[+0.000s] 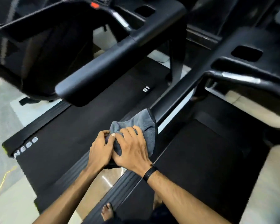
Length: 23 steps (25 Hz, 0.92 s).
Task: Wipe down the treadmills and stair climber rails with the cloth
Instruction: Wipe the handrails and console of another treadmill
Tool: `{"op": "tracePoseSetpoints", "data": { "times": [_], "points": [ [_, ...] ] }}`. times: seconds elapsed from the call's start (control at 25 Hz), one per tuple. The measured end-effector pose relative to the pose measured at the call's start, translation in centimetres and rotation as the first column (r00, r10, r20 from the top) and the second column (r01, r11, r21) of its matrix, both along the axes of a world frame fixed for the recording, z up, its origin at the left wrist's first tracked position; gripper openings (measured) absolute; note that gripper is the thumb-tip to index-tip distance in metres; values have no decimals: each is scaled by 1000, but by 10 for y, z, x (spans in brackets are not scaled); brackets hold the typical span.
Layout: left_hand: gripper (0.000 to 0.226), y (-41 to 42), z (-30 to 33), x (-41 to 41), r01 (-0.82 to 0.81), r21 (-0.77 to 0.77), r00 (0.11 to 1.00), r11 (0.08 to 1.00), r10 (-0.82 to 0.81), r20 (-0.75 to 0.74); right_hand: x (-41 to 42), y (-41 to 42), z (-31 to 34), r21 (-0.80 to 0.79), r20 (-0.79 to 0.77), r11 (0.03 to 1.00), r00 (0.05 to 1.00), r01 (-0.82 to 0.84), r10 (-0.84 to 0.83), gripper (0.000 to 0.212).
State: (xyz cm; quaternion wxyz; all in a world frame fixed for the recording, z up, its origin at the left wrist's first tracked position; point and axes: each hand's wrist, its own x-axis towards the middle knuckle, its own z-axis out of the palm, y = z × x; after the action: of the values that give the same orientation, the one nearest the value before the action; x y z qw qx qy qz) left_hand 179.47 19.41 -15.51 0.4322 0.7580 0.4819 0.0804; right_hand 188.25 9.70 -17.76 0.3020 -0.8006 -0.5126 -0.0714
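My forearms reach in from the bottom of the frame, the right one wearing a black wristband [149, 172], and a bare foot [107, 211] shows at the bottom edge on the pale floor [97, 186] between two machines. Just below the centre of the frame both my hands meet on the grey cloth [141, 125]: my left hand [101, 151] curls its fingers into the bunched near end, and my right hand [132, 148] lies over the cloth with fingers bent down around it, so both are gripping it. The cloth is draped over the end of the black handrail [181, 97] of the right treadmill [199, 152], which runs up toward the upper right. The left treadmill [68, 135] fills the left half, its belt carrying white lettering at lower left, and its own thick padded rail [107, 67] crosses the upper middle, well apart from my hands.
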Motion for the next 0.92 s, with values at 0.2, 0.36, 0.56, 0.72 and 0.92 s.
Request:
{"op": "tracePoseSetpoints", "data": {
  "times": [0.2, 0.36, 0.56, 0.72, 0.92],
  "points": [
    [66, 20, 8, -4, 367, -9, 923, 930, -363, 132, -55, 5, -16, 168, -193, 838, 851, 520, -489, 46],
    [70, 28, 9, 1, 564, -8, 806, 826, -548, 224, -93, 31, -3, 169, -907, 501, 332, 849, -258, 71],
    [57, 39, 14, 37, 627, -7, 747, 779, -598, 291, -15, 17, -35, -94, -960, 294, -165, 951, 225, 42],
    [57, 34, 8, 80, 680, 38, 706, 732, -668, 236, -10, 11, -33, -327, -703, 462, -539, 824, 464, 45],
    [54, 30, 4, 130, 721, 95, 661, 687, -722, 206, -16, 27, 3, -262, -964, 460, -210, 849, -161, 93]
  ]
}}
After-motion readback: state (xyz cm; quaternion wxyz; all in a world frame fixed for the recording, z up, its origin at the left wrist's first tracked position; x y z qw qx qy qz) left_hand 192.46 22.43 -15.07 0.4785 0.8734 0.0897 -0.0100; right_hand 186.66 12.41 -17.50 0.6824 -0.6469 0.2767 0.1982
